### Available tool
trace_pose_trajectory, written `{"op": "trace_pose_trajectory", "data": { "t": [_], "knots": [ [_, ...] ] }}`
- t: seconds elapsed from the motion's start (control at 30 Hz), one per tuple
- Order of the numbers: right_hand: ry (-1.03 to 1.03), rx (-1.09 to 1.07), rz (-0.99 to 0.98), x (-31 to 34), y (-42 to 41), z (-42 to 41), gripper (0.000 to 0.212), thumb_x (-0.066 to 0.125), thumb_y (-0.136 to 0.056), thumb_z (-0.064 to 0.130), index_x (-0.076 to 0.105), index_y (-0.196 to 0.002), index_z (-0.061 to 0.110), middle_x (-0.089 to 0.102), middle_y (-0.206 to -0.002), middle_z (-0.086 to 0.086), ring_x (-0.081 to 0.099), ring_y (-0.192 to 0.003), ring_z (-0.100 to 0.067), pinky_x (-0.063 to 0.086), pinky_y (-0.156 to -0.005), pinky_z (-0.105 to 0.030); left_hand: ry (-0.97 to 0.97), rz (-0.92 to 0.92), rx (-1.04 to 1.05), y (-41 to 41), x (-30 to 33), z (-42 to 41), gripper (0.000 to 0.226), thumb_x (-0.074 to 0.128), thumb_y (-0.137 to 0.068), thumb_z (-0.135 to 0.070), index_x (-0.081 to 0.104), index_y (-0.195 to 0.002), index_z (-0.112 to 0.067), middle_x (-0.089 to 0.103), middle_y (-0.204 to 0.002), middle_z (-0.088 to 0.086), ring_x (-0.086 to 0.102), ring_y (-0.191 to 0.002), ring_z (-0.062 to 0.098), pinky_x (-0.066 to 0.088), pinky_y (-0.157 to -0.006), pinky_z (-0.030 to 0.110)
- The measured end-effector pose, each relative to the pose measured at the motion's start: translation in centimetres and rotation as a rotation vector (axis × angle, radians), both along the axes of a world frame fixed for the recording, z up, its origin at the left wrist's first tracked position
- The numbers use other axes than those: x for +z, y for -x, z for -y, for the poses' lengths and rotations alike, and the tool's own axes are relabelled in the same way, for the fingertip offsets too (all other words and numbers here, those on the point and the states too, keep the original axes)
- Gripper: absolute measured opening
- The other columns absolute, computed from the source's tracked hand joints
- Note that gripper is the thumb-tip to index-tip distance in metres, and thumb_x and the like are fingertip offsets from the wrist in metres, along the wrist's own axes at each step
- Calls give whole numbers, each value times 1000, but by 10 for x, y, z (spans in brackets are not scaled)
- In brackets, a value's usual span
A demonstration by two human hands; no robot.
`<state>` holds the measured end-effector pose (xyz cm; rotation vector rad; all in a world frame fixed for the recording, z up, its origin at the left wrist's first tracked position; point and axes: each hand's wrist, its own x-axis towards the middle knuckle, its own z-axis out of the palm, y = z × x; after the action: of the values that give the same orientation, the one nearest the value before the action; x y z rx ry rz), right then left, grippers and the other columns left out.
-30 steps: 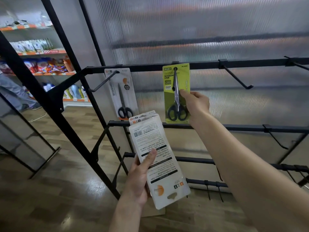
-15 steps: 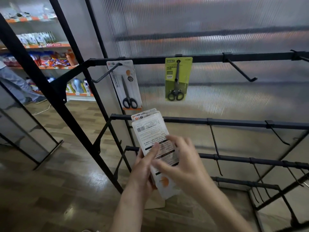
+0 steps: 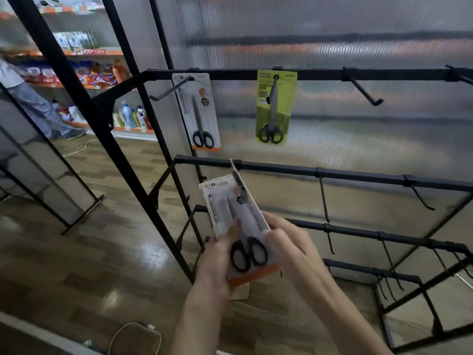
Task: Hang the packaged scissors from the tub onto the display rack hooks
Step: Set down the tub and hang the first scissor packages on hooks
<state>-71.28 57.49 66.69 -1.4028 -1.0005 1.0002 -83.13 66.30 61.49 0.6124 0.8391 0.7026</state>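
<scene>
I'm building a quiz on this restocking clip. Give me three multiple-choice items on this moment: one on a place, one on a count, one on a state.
1. Where does the green scissors pack hang?
A. top bar
B. second bar
C. bottom bar

2. How many packs hang on the rack?
A. one
B. two
C. four

3. What are the hands doing?
A. both idle
B. both on the held white packs
C. one on a hook

Key:
1 A, its hook sits on the top bar.
2 B, only the green pack and the white scissors pack hang.
3 B, the left hand and right hand grip the held white packs.
</scene>
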Motion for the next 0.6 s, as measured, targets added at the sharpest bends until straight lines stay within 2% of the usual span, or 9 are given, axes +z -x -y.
{"op": "trace_pose_trajectory", "data": {
  "t": [0.03,0.07,0.13,0.2,0.3,0.37,0.43,0.5,0.6],
  "knots": [
    [-18,7,-132,5,1,1,32,53,-94,28,81,-106,37,79,-98,1,75,-90,-10,65,-75,-35,-6,-3,25,2,-1,2,52,73,-93,-30,64,-142,-16,75,-123,25,75,-111,45,63,-81,56],
    [1,-27,-227,10,2,3,36,52,-96,21,83,-87,35,79,-83,1,74,-75,-7,62,-62,-28,-6,3,51,5,-1,5,46,72,-93,-19,66,-138,-15,76,-120,26,76,-107,46,63,-81,56],
    [64,-71,-297,11,-3,4,29,56,-92,25,79,-79,12,72,-70,-5,66,-57,-11,49,-45,-24,13,21,85,12,-1,9,45,73,-90,-12,66,-135,-15,76,-118,26,75,-108,47,60,-91,62],
    [102,-66,-251,1,-8,8,32,55,-99,26,69,-96,-3,69,-77,-12,61,-61,-17,43,-48,-21,20,33,101,21,-5,9,61,83,-82,-16,63,-140,-15,74,-125,27,71,-116,50,53,-102,69],
    [88,-16,-142,-3,-10,15,28,48,-107,23,74,-114,13,76,-95,-10,71,-82,-26,56,-61,-25,-15,9,95,33,-6,12,63,83,-83,-18,62,-143,-17,72,-130,27,68,-121,51,50,-105,71],
    [110,33,-37,-3,-9,21,26,55,-103,31,70,-123,21,78,-101,-6,75,-92,-24,61,-71,-32,-48,-27,90,38,-6,15,59,79,-86,-19,62,-143,-19,73,-128,25,70,-119,49,52,-103,70],
    [176,90,46,-2,-7,26,33,68,-94,34,66,-126,28,78,-104,1,76,-93,-18,62,-73,-31,-84,-38,73,41,-6,19,61,77,-85,-20,60,-143,-22,75,-126,21,72,-117,45,55,-101,68],
    [238,130,127,-3,-5,29,43,80,-86,25,62,-125,33,77,-106,7,76,-94,-12,63,-74,-32,-115,-53,65,44,-5,21,65,79,-82,-19,58,-144,-23,76,-125,18,74,-115,43,56,-100,67],
    [248,104,206,-2,1,35,49,84,-82,13,64,-122,30,77,-105,4,76,-92,-12,65,-74,-37,-152,-77,51,54,1,22,63,79,-81,-17,61,-141,-21,77,-121,17,76,-110,40,63,-91,59]
  ]
}}
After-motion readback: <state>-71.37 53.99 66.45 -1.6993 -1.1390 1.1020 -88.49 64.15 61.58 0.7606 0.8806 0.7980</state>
